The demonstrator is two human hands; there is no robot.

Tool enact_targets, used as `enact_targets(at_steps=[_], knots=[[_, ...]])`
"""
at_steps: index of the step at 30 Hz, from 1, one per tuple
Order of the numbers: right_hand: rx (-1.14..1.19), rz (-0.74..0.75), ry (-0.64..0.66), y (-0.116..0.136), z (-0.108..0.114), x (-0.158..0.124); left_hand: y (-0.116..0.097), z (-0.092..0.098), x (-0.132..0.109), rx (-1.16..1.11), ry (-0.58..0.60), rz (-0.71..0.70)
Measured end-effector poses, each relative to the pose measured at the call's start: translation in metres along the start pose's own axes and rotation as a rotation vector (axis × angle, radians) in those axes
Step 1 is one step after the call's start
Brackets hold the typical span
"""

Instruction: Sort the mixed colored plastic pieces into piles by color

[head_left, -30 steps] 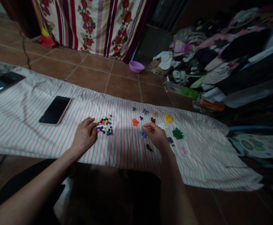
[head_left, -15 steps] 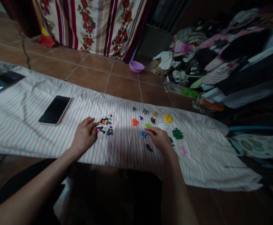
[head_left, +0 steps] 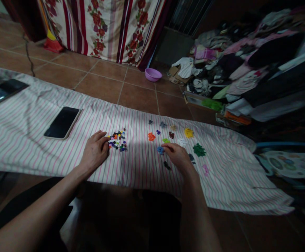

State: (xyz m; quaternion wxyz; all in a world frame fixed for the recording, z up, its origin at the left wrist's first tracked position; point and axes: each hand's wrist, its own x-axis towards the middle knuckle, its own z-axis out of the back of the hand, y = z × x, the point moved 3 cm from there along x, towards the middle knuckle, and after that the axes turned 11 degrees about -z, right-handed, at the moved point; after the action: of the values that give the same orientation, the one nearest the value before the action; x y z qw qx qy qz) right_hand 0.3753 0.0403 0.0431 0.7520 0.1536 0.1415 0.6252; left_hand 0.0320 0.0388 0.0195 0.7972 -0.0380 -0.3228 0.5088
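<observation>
My left hand (head_left: 95, 148) lies with fingers stretched out, its fingertips at the left edge of a pile of small mixed-colour pieces (head_left: 117, 140). Thumb and forefinger of my right hand (head_left: 178, 155) are pinched together just above and right of a light blue pile (head_left: 160, 150); anything between them is too small to make out. A lime green pile (head_left: 165, 140) is just beyond those fingertips. Around it are sorted piles: orange (head_left: 151, 136), brown (head_left: 171, 134), white (head_left: 182, 141), yellow (head_left: 188, 132), dark green (head_left: 199, 149), black (head_left: 167, 165) and pink (head_left: 205, 169).
A striped cloth (head_left: 139, 164) covers the long surface. Two phones lie at the left, a nearer phone (head_left: 62, 122) and a farther phone (head_left: 4, 91). On the tiled floor beyond stand a purple basin (head_left: 153, 75) and a heap of clothes (head_left: 236, 59).
My right hand has shifted very slightly, and more of the dark grey pile shows beside its wrist. My left hand stays in the same place.
</observation>
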Motion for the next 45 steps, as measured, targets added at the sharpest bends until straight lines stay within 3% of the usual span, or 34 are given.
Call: enact_targets(at_steps=[8, 17, 23, 27, 34, 39, 45], knots=[[0.002, 0.006, -0.025, 0.0, 0.0, 0.002, 0.0, 0.001, 0.0, -0.007, 0.001, 0.003], [0.021, 0.005, 0.032, 0.003, -0.002, 0.001, 0.0, 0.0, 0.0, -0.003, 0.002, 0.017], [-0.013, 0.025, -0.116, 0.008, 0.003, 0.002, 0.0, -0.001, -0.001, 0.001, -0.009, 0.016], [0.076, 0.111, -0.222, 0.037, 0.001, 0.003, 0.0, 0.0, -0.001, 0.002, -0.012, 0.013], [0.256, 0.41, -0.088, 0.109, -0.045, 0.005, -0.006, 0.0, -0.01, 0.097, 0.08, -0.094], [0.275, 0.445, -0.053, 0.134, -0.072, 0.014, -0.01, -0.003, -0.019, 0.197, 0.116, -0.178], [0.276, 0.432, -0.033, 0.152, -0.09, 0.022, -0.014, -0.004, -0.016, 0.232, 0.154, -0.175]])
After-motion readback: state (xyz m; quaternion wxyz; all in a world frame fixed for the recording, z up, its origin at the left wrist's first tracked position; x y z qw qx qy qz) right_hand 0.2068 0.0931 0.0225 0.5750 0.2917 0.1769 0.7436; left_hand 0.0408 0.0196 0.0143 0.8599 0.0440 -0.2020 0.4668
